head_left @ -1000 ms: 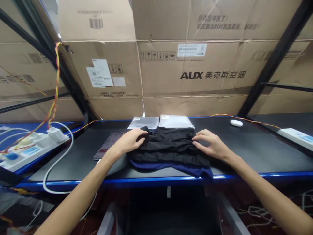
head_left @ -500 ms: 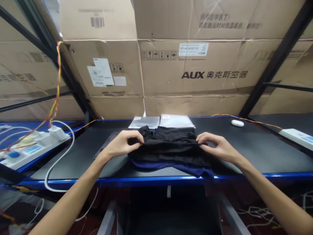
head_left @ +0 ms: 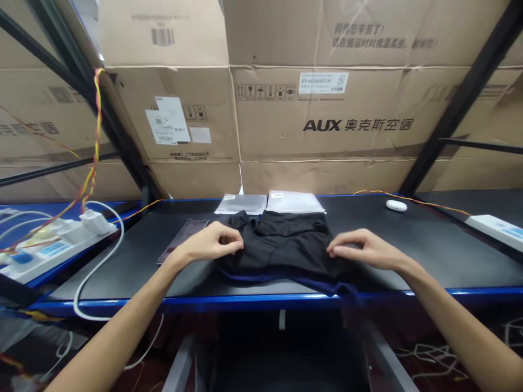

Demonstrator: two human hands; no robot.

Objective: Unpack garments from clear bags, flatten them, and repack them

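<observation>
Our left hand [head_left: 223, 241] and right hand [head_left: 362, 247] pinch at either side of the rumpled black cloth garment with blue lining [head_left: 286, 245], fingertips together, though we cannot tell whether fabric is clamped between them. The garment lies at the front edge of the dark grey, blue-rimmed tabletop [head_left: 412, 245], with open surface to its right.

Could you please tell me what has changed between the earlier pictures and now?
The left hand and right hand have come slightly toward the person, fingertips drawn together at the sides of the black cloth; whether they grip it is unclear. Its crosswise folds look flatter. The frosted packets and small white case stayed put.
</observation>
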